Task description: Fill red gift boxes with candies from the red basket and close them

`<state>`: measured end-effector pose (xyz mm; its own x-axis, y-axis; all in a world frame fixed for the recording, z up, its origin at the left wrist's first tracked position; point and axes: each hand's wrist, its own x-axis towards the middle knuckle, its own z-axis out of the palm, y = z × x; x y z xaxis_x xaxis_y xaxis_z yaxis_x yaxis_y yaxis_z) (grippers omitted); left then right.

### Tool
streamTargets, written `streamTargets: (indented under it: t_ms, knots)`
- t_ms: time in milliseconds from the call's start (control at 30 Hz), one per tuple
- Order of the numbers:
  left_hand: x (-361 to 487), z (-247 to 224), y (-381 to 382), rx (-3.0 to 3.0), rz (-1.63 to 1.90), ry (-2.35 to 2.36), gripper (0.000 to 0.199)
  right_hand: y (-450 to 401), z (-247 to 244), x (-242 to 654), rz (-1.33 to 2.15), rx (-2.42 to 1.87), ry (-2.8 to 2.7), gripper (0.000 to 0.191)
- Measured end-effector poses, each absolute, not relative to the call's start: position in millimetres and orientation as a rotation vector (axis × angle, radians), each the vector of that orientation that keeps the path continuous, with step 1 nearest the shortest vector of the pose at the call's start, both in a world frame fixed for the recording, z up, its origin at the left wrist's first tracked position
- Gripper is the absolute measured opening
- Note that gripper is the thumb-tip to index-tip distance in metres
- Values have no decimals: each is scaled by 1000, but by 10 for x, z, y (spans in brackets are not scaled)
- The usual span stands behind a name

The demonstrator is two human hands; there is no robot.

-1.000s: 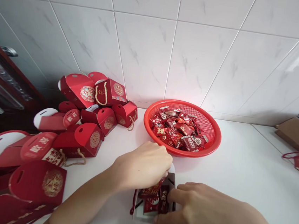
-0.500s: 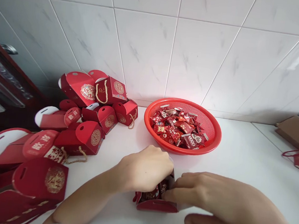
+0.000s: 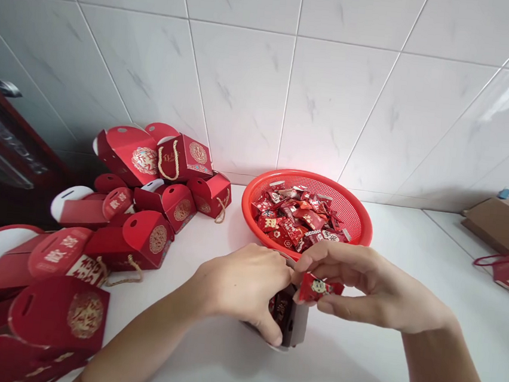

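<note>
While left hand (image 3: pixel 240 286) holds box (image 3: pixel 299 325), red candy (image 3: pixel 317 288) between right fingers (image 3: pixel 346 308)

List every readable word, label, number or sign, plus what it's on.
"旺": a candy wrapper in the red basket.
"囍": the end panel of a red box at left.
Too small or blurred to read: that box's flap lettering, the round gold emblems, the far-right red box, the candy in the right hand.
No legible numbers.

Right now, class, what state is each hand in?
Left hand: at the open box; grip cannot be told.
Right hand: holding a small red packet.
</note>
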<state>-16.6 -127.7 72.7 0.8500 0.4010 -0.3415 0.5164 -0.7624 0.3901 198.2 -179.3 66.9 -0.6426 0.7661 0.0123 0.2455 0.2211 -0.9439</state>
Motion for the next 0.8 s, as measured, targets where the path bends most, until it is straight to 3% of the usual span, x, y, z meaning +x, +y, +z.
streamTargets:
  t_ms: [167,267,467,600,800]
  knots:
    - [-99,662,-1266,2554,-237,574,35,-1790,689,1979,1363,-769,-2245,11]
    - [-62,630,-1249,2541,-192,489,34,-1770,672,1933,1376,-654,-2361,15]
    - [-90,650,-1277,2578,-267,608,44,-1798,634,1825,1135,-1141,-2534,21]
    - [-193,684,-1327,2609,-257,715,49,-1865,636,1775,1027,-1360,-2574,15]
    - [-254,712,-1365,2556,-281,847,46,-1918,556,1656,827,-1255,-2569,15]
